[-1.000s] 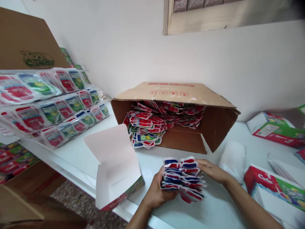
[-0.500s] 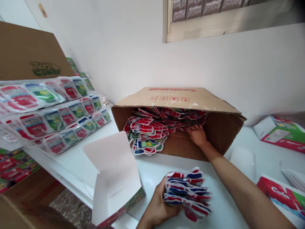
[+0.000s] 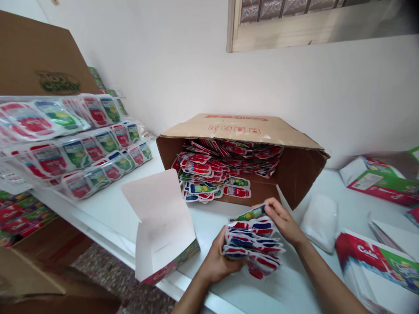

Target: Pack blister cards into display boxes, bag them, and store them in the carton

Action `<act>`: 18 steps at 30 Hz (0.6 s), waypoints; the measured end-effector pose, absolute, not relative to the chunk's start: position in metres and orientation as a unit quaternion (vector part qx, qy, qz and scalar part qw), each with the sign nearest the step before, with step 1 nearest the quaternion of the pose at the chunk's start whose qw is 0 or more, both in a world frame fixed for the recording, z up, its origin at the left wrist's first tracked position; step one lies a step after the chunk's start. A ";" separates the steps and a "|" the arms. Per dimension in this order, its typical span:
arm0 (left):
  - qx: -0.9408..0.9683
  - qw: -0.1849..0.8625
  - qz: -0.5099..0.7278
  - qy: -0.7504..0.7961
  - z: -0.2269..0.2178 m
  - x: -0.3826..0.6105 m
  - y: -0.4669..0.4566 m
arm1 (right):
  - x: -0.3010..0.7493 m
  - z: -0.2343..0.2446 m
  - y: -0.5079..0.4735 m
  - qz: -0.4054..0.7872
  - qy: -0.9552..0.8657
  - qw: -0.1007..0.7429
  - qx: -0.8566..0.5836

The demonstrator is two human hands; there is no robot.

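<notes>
My left hand [image 3: 220, 261] is closed round a thick stack of candy packets [image 3: 253, 248], bottle-shaped with red, blue and white edges, held above the white table. At the back of that stack, my right hand [image 3: 283, 220] pinches a green and blue candy packet [image 3: 251, 213] against it. Behind both hands a cardboard carton [image 3: 304, 174] lies on its side, its mouth towards me. Many loose red and green packets [image 3: 196, 168] are piled inside it. Two packets lie flat on its lower flap. Left of my hands stands an open display box [image 3: 166, 218] with its white lid raised.
Strips of sealed packets [image 3: 78, 150] hang at the left by a carton marked Toy Candy [image 3: 39, 56]. Right of me are a white plastic-wrapped bundle [image 3: 321, 222], a printed Cola box [image 3: 369, 257] and another printed box [image 3: 379, 179]. Below the table's left edge sits an open carton [image 3: 39, 270].
My right hand has come out of the carton towards me, bringing a packet to the stack in my left hand. Two packets now show on the carton's lower flap.
</notes>
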State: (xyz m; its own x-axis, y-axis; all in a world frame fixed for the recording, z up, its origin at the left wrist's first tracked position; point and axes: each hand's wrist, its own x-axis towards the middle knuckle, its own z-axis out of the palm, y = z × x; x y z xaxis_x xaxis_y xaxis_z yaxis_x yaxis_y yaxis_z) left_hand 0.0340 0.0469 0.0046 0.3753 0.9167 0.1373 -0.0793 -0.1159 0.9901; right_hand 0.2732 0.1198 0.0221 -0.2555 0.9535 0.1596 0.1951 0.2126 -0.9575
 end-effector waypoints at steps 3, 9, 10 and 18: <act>0.638 0.487 0.456 0.384 -0.005 0.031 0.049 | 0.273 0.011 0.096 0.504 -0.590 0.431 -0.461; 0.642 0.482 0.457 0.382 -0.009 0.029 0.049 | 0.264 0.004 0.079 0.597 -0.487 0.454 -0.448; 0.640 0.489 0.457 0.376 -0.007 0.029 0.049 | 0.263 0.004 0.080 0.598 -0.482 0.454 -0.451; 0.652 0.465 0.460 0.384 -0.001 0.031 0.046 | 0.258 0.078 0.129 0.399 -0.739 0.280 -0.466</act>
State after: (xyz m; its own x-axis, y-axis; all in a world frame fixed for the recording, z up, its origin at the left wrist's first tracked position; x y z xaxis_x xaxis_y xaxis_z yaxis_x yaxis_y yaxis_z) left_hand 0.0311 0.0462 -0.0008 0.2824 0.9282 0.2424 0.0737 -0.2729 0.9592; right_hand 0.2583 0.1294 0.0782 -0.4099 0.9112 0.0416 0.4641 0.2476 -0.8505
